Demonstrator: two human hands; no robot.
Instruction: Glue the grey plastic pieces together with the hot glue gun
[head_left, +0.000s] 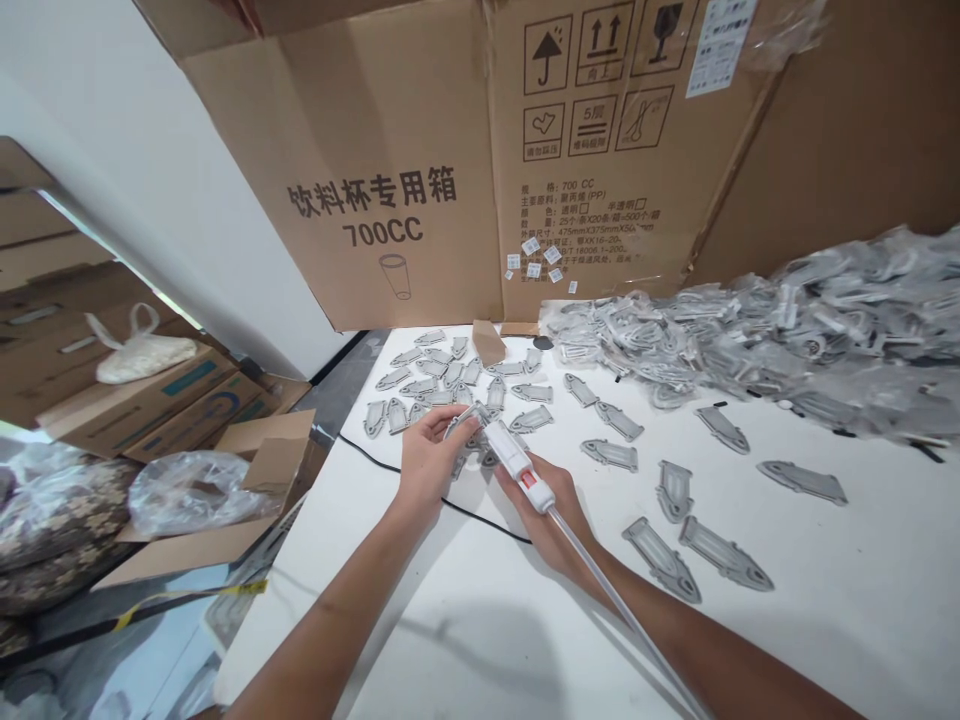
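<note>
My left hand (429, 455) pinches a small grey plastic part (466, 420), partly hidden by my fingers. My right hand (551, 515) is wrapped round a white hot glue gun (517, 465) with a red patch on its body. From its back end a long translucent glue stick (607, 590) runs down along my right forearm. The gun's nose points at the part in my left hand; whether they touch, I cannot tell. Close beyond my hands lie several similar grey parts (530, 418), with more of them (726, 553) spread out to the right.
A big pile of bagged grey parts (750, 310) covers the back right of the white table (862, 620). Behind it stands a large cardboard box (405, 110). A black cord (480, 517) crosses beneath my hands. Open cartons (277, 455) and plastic bags fill the floor at left.
</note>
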